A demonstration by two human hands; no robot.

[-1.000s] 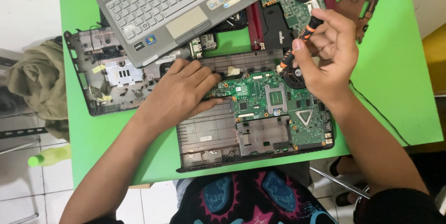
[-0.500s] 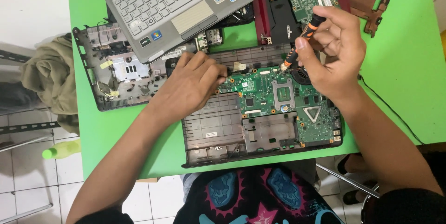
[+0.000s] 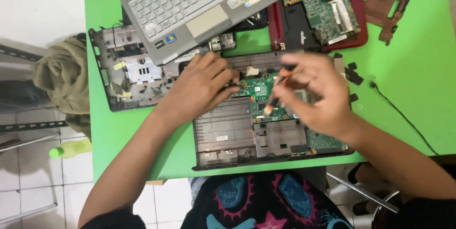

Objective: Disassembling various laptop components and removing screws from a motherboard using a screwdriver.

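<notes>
Under the right hand (image 3: 316,93), on the green counter (image 3: 403,96), lay an opened laptop base (image 3: 237,134) with its green circuit board (image 3: 261,91) bared. That hand's grip was closed around a small screwdriver (image 3: 277,89) with an orange-and-black handle, tip angled down at the board just to the left of the knuckles. The left hand (image 3: 204,86) lay flat beside it, fingers spread and resting on the upper edge of the base, clamped on nothing.

Beyond both hands sat a silver laptop keyboard deck (image 3: 199,6), and further to the right a red shell holding a second board (image 3: 327,13). A loose black cable (image 3: 403,115) trailed off to the right of the right hand.

Judging by the slant of the tool, a slip could have scraped the board or flicked a tiny screw in among the clutter.

Motion blur smeared the right hand, so I could not make out the driver's tip or what it touched. The wrist covered the board's right half, and the frame cut off the far parts.
</notes>
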